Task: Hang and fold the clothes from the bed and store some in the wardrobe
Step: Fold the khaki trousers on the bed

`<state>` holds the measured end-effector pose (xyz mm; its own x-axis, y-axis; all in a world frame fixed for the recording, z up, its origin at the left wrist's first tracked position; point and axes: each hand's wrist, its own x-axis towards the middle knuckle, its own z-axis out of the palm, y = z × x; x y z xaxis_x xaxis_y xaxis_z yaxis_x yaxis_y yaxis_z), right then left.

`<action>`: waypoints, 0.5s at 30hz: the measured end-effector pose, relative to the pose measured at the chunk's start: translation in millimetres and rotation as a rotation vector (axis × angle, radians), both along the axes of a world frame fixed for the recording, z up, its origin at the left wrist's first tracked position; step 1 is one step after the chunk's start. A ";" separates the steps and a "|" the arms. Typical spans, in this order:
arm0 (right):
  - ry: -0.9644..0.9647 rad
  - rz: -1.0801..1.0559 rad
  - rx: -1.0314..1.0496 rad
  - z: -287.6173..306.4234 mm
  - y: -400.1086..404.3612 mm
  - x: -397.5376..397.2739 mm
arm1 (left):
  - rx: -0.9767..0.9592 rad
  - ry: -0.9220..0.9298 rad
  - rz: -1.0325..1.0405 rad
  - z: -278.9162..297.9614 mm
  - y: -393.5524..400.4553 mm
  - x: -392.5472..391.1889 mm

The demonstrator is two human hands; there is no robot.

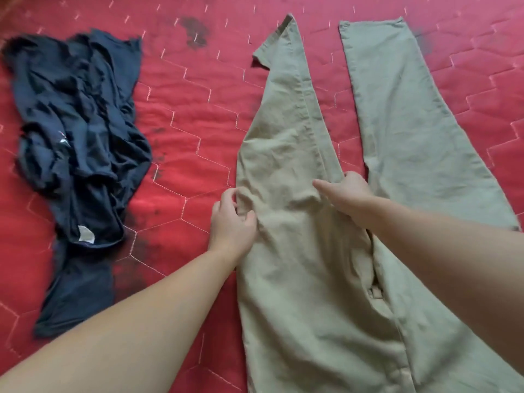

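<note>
A pair of long khaki cotton trousers (320,251) lies spread on a bed covered by a red quilted bedspread (198,109) stitched in pale hexagons, with the waist nearest the camera and the two legs running away toward the far edge. The right leg lies flat and straight; the left leg is rumpled, and its far cuff is turned over on itself so that a seam and a folded corner show. The left hand (231,222) sits at the outer edge of the left leg, its fingers curled and pinching a small ridge of the khaki cloth. The right hand (344,194) rests at the fork where the legs part, its fingers closed around a fold of the inner seam while the thumb points out to the left over the fabric. Both bare forearms reach in from the near corners, and the right one covers part of the trouser seat and a pocket opening. Well apart to the left on the same bedspread lies a crumpled dark navy jersey garment (79,143), heaped and twisted, with a white label showing near its lower end. Dark smudged patches mark the bedspread between the two garments and near its far edge.
</note>
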<state>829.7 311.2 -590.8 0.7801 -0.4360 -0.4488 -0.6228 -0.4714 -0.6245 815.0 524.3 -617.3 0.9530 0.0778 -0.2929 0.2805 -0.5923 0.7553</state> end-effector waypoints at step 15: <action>0.860 0.453 0.698 18.2 -37.8 -20.4 | -0.577 0.393 0.204 12.2 -23.5 49.5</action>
